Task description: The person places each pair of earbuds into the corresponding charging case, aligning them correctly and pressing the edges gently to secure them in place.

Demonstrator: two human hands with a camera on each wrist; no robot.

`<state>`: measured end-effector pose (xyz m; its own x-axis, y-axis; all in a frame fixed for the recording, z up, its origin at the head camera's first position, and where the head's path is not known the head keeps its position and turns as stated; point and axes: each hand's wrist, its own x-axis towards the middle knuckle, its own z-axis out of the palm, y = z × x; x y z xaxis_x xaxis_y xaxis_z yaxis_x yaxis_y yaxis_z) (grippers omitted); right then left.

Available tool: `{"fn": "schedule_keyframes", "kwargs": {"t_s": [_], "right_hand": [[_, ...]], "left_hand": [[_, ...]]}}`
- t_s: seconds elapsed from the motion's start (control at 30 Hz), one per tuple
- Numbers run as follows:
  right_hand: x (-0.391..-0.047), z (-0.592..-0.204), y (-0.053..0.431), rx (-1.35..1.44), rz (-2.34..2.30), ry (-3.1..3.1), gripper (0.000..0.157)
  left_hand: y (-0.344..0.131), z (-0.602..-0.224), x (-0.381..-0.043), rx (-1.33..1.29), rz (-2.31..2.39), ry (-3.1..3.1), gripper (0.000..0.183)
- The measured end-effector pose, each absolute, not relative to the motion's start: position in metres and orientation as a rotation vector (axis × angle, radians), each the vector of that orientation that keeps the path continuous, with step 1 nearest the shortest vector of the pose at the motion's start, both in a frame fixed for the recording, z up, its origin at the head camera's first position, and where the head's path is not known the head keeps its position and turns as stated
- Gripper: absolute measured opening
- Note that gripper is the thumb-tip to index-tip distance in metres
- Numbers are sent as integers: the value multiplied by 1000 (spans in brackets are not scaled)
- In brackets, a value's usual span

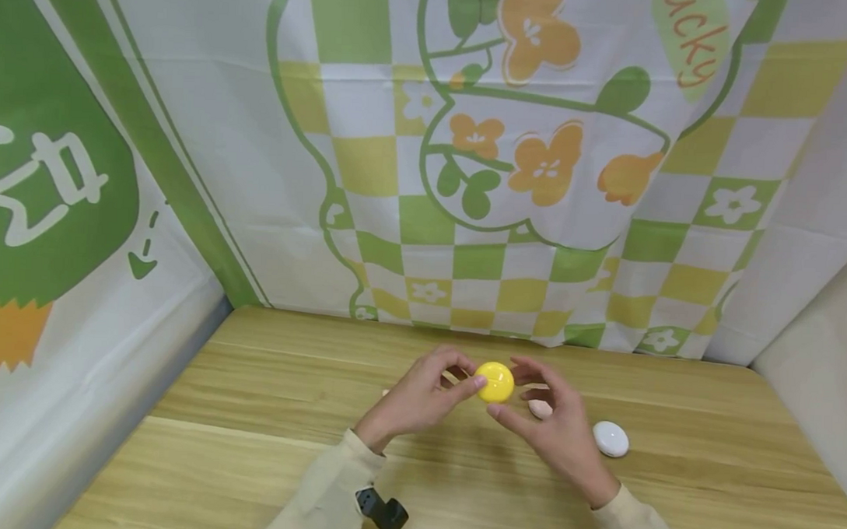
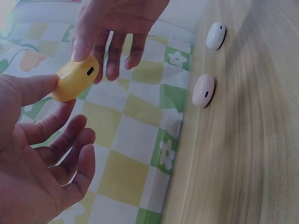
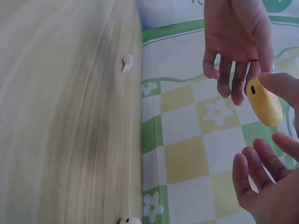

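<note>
A glossy yellow earbud case [image 1: 495, 382], rounded and closed, is held up above the table between both hands. My left hand [image 1: 419, 393] pinches its left side between thumb and index finger; its other fingers curve loosely. My right hand [image 1: 554, 425] is at the other side, with its thumb [image 3: 282, 86] at the case's edge near the dark port and its fingers spread apart from it. A pink case [image 2: 203, 90] lies on the table, partly hidden by the right hand in the head view. Farther right lies a white case [image 1: 610, 439].
On the wooden table [image 1: 251, 383], a small pink earbud-shaped piece [image 3: 127, 64] lies to the left, mostly hidden behind the left hand in the head view. A patterned green, yellow and white cloth [image 1: 480, 259] hangs along the table's back edge.
</note>
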<state>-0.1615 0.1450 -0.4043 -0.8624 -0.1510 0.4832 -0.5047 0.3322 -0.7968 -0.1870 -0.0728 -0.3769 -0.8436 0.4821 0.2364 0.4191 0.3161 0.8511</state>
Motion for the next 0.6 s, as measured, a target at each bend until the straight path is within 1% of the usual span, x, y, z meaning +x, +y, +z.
{"fn": "schedule_keyframes", "kwargs": {"t_s": [0.13,0.23,0.33,0.47,0.6], "right_hand": [[-165,-407,144,708,1325,-2196,70],[-167,-408,144,763,1216,-2157,74],[-168,-407,143,788,1148,-2156,72],[-165,-406,143,784,1096,-2185,63],[-164,-407,143,767,1079,-2206,58]], "left_hand": [[-73,-377,-186,854,1593,2477,23],[-73,-377,-186,847,1580,2471,24],[-72,-378,-186,835,1564,2468,24],[-70,-380,-185,822,1554,2468,24],[-70,-381,-184,807,1544,2470,24]]}}
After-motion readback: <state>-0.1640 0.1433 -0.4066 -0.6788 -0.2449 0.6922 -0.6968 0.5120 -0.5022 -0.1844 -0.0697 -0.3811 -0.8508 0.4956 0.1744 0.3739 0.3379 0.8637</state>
